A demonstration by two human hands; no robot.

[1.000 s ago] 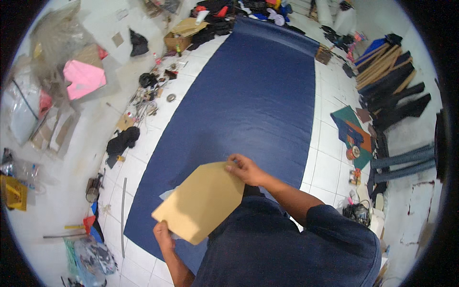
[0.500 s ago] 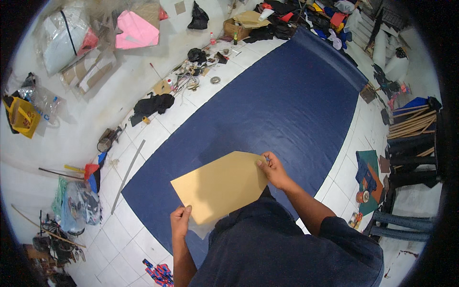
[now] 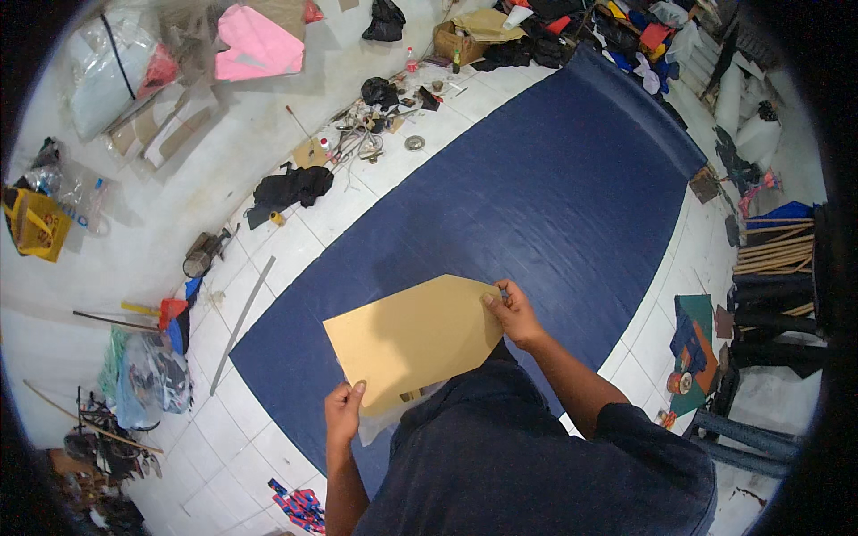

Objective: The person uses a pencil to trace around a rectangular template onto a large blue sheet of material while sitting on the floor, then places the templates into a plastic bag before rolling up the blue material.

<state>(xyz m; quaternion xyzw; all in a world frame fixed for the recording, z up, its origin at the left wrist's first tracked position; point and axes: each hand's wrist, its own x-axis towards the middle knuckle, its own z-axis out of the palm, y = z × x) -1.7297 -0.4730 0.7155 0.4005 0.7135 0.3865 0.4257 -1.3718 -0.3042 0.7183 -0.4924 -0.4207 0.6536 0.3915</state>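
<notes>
A stiff tan cardboard sheet (image 3: 416,335), cut with slanted corners at its right end, is held up in front of me. My left hand (image 3: 343,411) pinches its lower left corner, thumb on top. My right hand (image 3: 513,314) grips the upper right end, thumb on the face and fingers behind. Below the sheet spreads a large piece of dark blue fabric (image 3: 536,188), its far end rolled up. A bit of translucent plastic (image 3: 375,429) shows under the sheet's lower edge, partly hidden by my shirt.
A long grey ruler-like strip (image 3: 243,322) lies on white tiles left of the fabric. Black cloth (image 3: 290,192) and scattered tools lie along the left wall. At the right are a green sheet (image 3: 693,348) and stacked wooden sticks (image 3: 776,250). A cardboard box (image 3: 451,43) stands at the back.
The cardboard sheet is tilted slightly differently, and a small dark rectangular mark now shows near its lower edge. Both hands keep their hold. The view has shifted a little.
</notes>
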